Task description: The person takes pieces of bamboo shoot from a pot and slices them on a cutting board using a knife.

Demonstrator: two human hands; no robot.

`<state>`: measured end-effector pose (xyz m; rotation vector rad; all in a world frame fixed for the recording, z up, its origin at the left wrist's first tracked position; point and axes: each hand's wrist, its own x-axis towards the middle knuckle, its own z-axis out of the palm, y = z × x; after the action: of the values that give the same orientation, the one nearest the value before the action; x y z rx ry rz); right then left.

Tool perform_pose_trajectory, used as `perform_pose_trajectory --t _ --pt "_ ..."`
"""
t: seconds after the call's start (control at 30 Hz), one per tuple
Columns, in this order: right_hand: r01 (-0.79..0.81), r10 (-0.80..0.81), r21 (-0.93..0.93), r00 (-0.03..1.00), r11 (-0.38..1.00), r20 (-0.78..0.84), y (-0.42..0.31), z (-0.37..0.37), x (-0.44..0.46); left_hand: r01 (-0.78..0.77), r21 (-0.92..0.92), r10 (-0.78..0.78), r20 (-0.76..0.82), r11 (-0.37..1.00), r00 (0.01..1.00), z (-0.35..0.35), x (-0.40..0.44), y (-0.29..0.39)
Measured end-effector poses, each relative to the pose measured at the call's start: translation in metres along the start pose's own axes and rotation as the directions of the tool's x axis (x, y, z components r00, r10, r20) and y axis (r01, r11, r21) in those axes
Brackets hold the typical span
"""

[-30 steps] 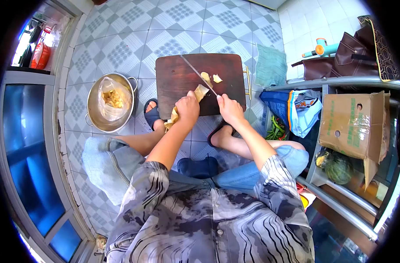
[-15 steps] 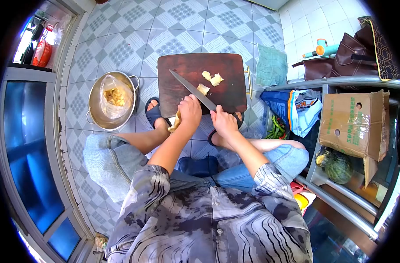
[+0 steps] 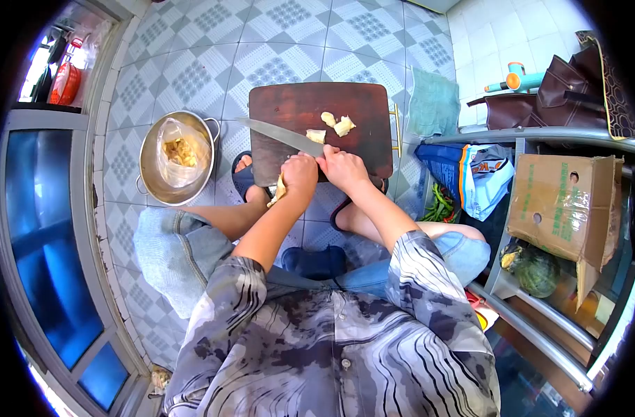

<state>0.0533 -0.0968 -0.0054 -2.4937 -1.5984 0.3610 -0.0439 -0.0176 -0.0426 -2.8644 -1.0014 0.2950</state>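
A dark red-brown cutting board (image 3: 296, 104) lies low in front of me. My left hand (image 3: 299, 175) is closed around a pale, peeled-looking piece of food (image 3: 278, 190) at the board's near edge; most of it is hidden by the hand. In my right hand (image 3: 343, 169) is the handle of a knife (image 3: 282, 135), its long blade pointing to the left over the board, just beyond my left hand. One cut chunk (image 3: 316, 136) lies beside the blade, and two more pale pieces (image 3: 344, 126) sit farther right.
Left of the board stands a metal pot (image 3: 150, 174) holding a plastic bag of yellowish pieces (image 3: 181, 151). On the right are a blue and white bag (image 3: 485, 182), green peppers (image 3: 439, 204), a cardboard box (image 3: 550, 201) and a dark green melon or squash (image 3: 538, 272). My sandalled feet flank the board.
A chunk has come apart from the held piece and lies on the board. The knife has moved left and its blade has swung flatter. Both hands are now close together.
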Motion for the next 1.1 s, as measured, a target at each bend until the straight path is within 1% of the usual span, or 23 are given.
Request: perform_pose_trajectory --t 0.07,0.1,0.17,0.2,0.27,0.3,0.37,0.4,0.43,0.5,0.53,0.6,0.67,0.73,0.8,0.83,0.87,0.9,0.97,1.03,1.1 --pt "-0.065 0.065 -0.002 0.998 0.998 0.007 0.002 0.004 -0.012 0.005 -0.029 -0.005 0.010 1.000 1.000 0.003 0.002 -0.004" --pt "-0.069 0.069 0.000 0.998 0.998 0.008 0.007 0.005 -0.024 -0.001 -0.055 0.003 0.023 0.999 1.000 0.005 0.001 -0.007" --pt "-0.182 0.187 -0.060 0.979 0.981 0.085 0.027 0.001 -0.051 0.015 -0.070 -0.013 0.027 0.997 1.000 0.002 0.000 -0.007" --pt "-0.185 0.190 -0.067 0.978 0.980 0.085 0.038 -0.002 -0.064 0.037 -0.086 -0.035 0.030 0.996 0.999 0.000 0.001 -0.007" --pt "-0.192 0.203 -0.092 0.970 0.977 0.133 0.056 -0.003 -0.084 0.034 -0.127 -0.032 0.016 0.991 0.999 -0.002 0.003 -0.008" --pt "-0.197 0.208 -0.092 0.968 0.976 0.139 0.052 -0.003 -0.083 0.025 -0.156 -0.024 0.006 0.987 1.000 -0.002 0.001 -0.008" --pt "-0.188 0.196 -0.085 0.975 0.979 0.101 0.036 -0.003 -0.067 0.019 -0.160 -0.016 0.020 0.987 1.000 -0.004 0.002 -0.007" --pt "-0.147 0.153 -0.088 0.986 0.985 0.072 0.031 -0.001 -0.054 0.023 -0.161 -0.018 0.031 0.987 0.999 -0.004 0.002 -0.007" --pt "-0.139 0.146 -0.084 0.986 0.987 0.076 0.026 0.001 -0.038 0.031 -0.159 -0.026 0.035 0.987 0.999 -0.003 0.001 -0.007" --pt "-0.006 0.005 -0.093 1.000 0.996 -0.016 0.013 0.006 -0.010 -0.017 -0.104 0.022 0.049 0.994 0.999 -0.005 0.001 -0.008" --pt "-0.008 0.006 -0.085 1.000 0.996 -0.019 0.007 0.008 -0.004 -0.005 -0.122 0.010 0.042 0.993 0.999 -0.008 0.001 -0.009" --pt "0.011 -0.007 -0.124 0.999 0.992 0.036 0.003 0.006 0.011 0.022 -0.143 -0.014 0.054 0.989 0.998 -0.009 0.007 -0.013" --pt "0.013 -0.010 -0.098 1.000 0.995 0.024 0.007 0.004 0.004 0.039 -0.169 -0.026 0.080 0.985 0.996 -0.004 0.005 -0.014" --pt "-0.002 0.002 -0.073 1.000 0.997 0.007 0.016 0.002 -0.012 0.064 -0.139 -0.055 0.064 0.988 0.996 0.000 0.007 -0.014" --pt "-0.121 0.131 -0.107 0.987 0.987 0.091 0.030 -0.003 -0.037 0.067 -0.165 -0.056 0.069 0.984 0.996 0.000 0.005 -0.015" --pt "-0.123 0.134 -0.112 0.987 0.986 0.092 0.039 -0.010 -0.050 0.078 -0.186 -0.065 0.071 0.979 0.995 -0.006 0.006 -0.016" --pt "-0.159 0.176 -0.116 0.973 0.980 0.149 0.047 -0.018 -0.061 0.097 -0.221 -0.065 0.147 0.970 0.987 -0.013 0.007 -0.017" --pt "-0.195 0.217 -0.119 0.953 0.974 0.210 0.050 -0.023 -0.066 0.099 -0.224 -0.066 0.150 0.970 0.987 -0.012 0.005 -0.016" --pt "-0.197 0.217 -0.111 0.952 0.974 0.214 0.047 -0.023 -0.064 0.056 -0.254 -0.030 0.106 0.966 0.994 -0.009 0.004 -0.015" --pt "-0.195 0.213 -0.100 0.951 0.976 0.222 0.041 -0.016 -0.055 0.045 -0.230 -0.019 0.114 0.972 0.993 -0.009 0.003 -0.013" --pt "-0.069 0.069 -0.035 0.998 0.997 0.013 0.027 0.000 -0.030 0.030 -0.201 -0.004 0.126 0.979 0.992 -0.009 0.000 -0.010"
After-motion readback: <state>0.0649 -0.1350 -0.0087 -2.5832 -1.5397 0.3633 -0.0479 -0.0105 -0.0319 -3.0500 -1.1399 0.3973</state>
